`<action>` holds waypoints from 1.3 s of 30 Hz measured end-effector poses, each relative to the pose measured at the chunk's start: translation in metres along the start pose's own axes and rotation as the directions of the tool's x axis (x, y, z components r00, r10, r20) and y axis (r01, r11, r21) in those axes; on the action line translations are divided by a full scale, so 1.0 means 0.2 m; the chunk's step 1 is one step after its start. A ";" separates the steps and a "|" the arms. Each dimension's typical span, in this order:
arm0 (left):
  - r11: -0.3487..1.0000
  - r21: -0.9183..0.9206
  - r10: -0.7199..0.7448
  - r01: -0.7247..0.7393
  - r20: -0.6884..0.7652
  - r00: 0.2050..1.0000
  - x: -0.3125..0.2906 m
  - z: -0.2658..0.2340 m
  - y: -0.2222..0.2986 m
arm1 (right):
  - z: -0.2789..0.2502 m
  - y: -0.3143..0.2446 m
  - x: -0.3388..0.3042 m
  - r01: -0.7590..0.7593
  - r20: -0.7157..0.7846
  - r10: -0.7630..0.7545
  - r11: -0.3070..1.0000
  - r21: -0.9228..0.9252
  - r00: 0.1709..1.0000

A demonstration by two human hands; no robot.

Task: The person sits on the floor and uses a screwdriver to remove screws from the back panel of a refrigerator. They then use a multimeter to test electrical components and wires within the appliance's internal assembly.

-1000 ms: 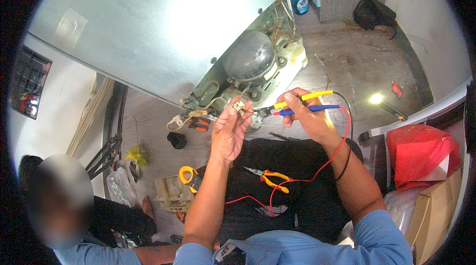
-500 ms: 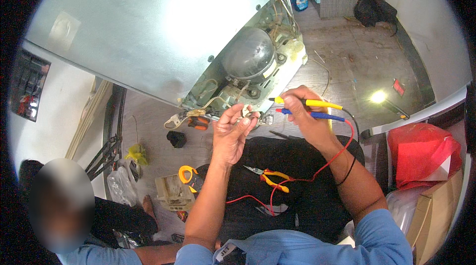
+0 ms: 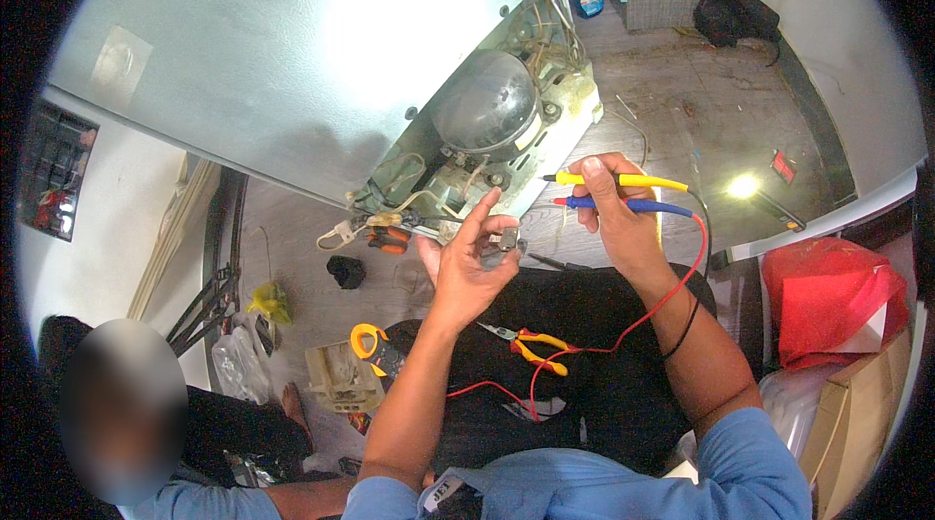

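Observation:
My left hand pinches a small greyish electrical part between thumb and fingers, its index finger stretched up. My right hand grips two test probes together: a yellow one above and a blue one below. Both tips point left toward the small part but stay apart from it. A black lead and a red lead trail down from the probes. Beyond my hands, a black domed compressor sits in the base of a pale appliance. Yellow-and-red pliers lie on my dark-clad lap.
A yellow clamp meter lies beside my left forearm, near a dirty plastic tray. Orange-handled pliers rest by the appliance. At right are a lit torch and a red bag. Another person sits at lower left.
My left hand has turned and moved slightly right, raising its index finger and tilting the small part. My right hand has shifted slightly up and right, with the two probes now further apart.

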State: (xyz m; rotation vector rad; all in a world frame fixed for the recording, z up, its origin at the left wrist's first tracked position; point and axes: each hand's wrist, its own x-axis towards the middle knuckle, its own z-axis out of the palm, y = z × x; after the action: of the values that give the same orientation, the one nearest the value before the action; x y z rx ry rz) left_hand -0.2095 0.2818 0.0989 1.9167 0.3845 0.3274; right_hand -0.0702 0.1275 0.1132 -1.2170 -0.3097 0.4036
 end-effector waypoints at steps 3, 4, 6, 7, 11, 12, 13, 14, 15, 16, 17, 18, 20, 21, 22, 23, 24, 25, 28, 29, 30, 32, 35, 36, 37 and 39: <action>1.000 0.015 -0.006 0.006 -0.040 0.999 0.01 -0.01 -0.04 | 0.00 0.01 0.00 -0.005 0.016 0.004 1.000 0.006 1.000; 1.000 0.022 0.001 0.001 -0.060 0.998 0.01 -0.01 -0.05 | 0.00 0.00 0.00 -0.012 0.021 0.012 1.000 0.006 1.000; 0.973 -0.159 -0.187 0.167 -0.120 0.975 0.03 -0.03 0.00 | 0.00 -0.01 0.00 -0.012 0.029 0.012 1.000 -0.007 0.999; 0.937 -0.251 -0.282 0.243 -0.136 0.950 0.04 -0.04 0.02 | 0.00 -0.02 -0.01 -0.005 0.034 0.006 1.000 -0.021 0.999; 0.762 -0.631 -0.278 0.146 -0.115 0.954 0.04 -0.06 -0.01 | 0.01 -0.03 -0.01 0.047 0.072 -0.044 0.998 -0.035 0.996; 0.704 -0.697 -0.294 0.137 -0.111 0.949 0.04 -0.06 0.01 | 0.01 -0.02 -0.01 0.038 0.089 -0.036 0.999 -0.020 0.995; 0.641 -0.757 -0.311 0.127 -0.105 0.945 0.03 -0.05 0.02 | 0.00 -0.01 -0.01 0.029 0.105 -0.028 1.000 -0.005 0.994; 0.608 -0.783 -0.314 0.128 -0.089 0.945 0.03 -0.06 0.01 | -0.01 0.00 -0.02 0.018 0.122 -0.019 1.000 0.010 0.992; 0.575 -0.808 -0.317 0.129 -0.074 0.946 0.03 -0.06 0.01 | 0.00 0.00 -0.02 0.026 0.124 -0.024 1.000 -0.017 0.992; 0.541 -0.831 -0.319 0.130 -0.060 0.946 0.02 -0.06 0.01 | 0.00 -0.02 -0.02 0.035 0.126 -0.029 0.998 -0.044 0.992; 0.525 -0.841 -0.321 0.129 -0.056 0.945 0.02 -0.06 0.02 | 0.00 -0.02 -0.02 0.041 0.128 -0.032 0.997 -0.072 0.991; 0.510 -0.850 -0.324 0.128 -0.052 0.945 0.02 -0.06 0.02 | 0.00 -0.02 -0.03 0.043 0.129 -0.034 0.997 -0.063 0.991; 0.486 -0.865 -0.317 0.127 -0.039 0.948 0.01 -0.06 0.02 | 0.00 -0.02 -0.02 0.043 0.132 -0.037 0.998 -0.046 0.991; 0.476 -0.870 -0.307 0.126 -0.030 0.951 0.01 -0.07 0.02 | -0.01 -0.01 -0.02 0.041 0.146 -0.035 0.998 -0.037 0.989; 0.467 -0.875 -0.297 0.126 -0.021 0.955 0.01 -0.07 0.02 | -0.02 0.00 -0.02 0.038 0.159 -0.033 0.999 -0.029 0.987; 0.452 -0.882 -0.297 0.133 -0.008 0.955 0.01 -0.08 0.01 | -0.02 0.00 -0.02 0.035 0.173 -0.031 0.999 -0.020 0.984; 0.436 -0.889 -0.296 0.140 0.005 0.955 0.01 -0.09 0.01 | -0.02 0.01 -0.02 0.025 0.178 -0.023 1.000 -0.010 0.984; 0.421 -0.895 -0.295 0.147 0.018 0.955 0.01 -0.09 0.01 | -0.02 0.00 -0.02 0.016 0.184 -0.016 1.000 -0.001 0.983; 0.442 -0.887 -0.253 0.135 0.021 0.967 0.00 -0.09 0.04 | 0.01 -0.02 -0.04 0.046 0.226 -0.041 0.999 -0.019 0.973; 0.467 -0.873 -0.259 0.141 0.018 0.966 0.00 -0.08 0.05 | 0.01 -0.03 -0.05 0.067 0.242 -0.057 0.997 -0.033 0.969; 0.492 -0.858 -0.265 0.147 0.014 0.964 0.00 -0.07 0.06 | 0.01 -0.02 -0.05 0.104 0.272 -0.088 0.994 -0.043 0.958; 0.517 -0.843 -0.250 0.148 0.017 0.968 -0.01 -0.07 0.06 | 0.01 0.00 -0.06 0.177 0.335 -0.148 0.982 -0.057 0.931; 0.527 -0.838 -0.217 0.142 0.029 0.976 -0.02 -0.07 0.04 | 0.03 0.02 -0.08 0.161 0.360 -0.138 0.986 -0.035 0.923; 0.534 -0.833 -0.225 0.144 0.025 0.974 -0.02 -0.06 0.04 | 0.04 0.02 -0.09 0.120 0.361 -0.114 0.993 0.005 0.926; 0.541 -0.828 -0.233 0.147 0.021 0.972 -0.02 -0.06 0.04 | 0.05 0.03 -0.10 0.127 0.344 -0.122 0.992 0.008 0.931; 0.528 -0.838 -0.221 0.139 0.022 0.975 -0.03 -0.06 0.03 | 0.05 0.04 -0.10 0.206 0.363 -0.176 0.978 -0.045 0.915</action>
State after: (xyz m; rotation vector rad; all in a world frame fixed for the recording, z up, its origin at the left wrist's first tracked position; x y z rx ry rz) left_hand -0.2181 0.2871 0.1083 0.8859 0.3828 0.3688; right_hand -0.0944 0.1291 0.1090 -1.1773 -0.7608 0.4443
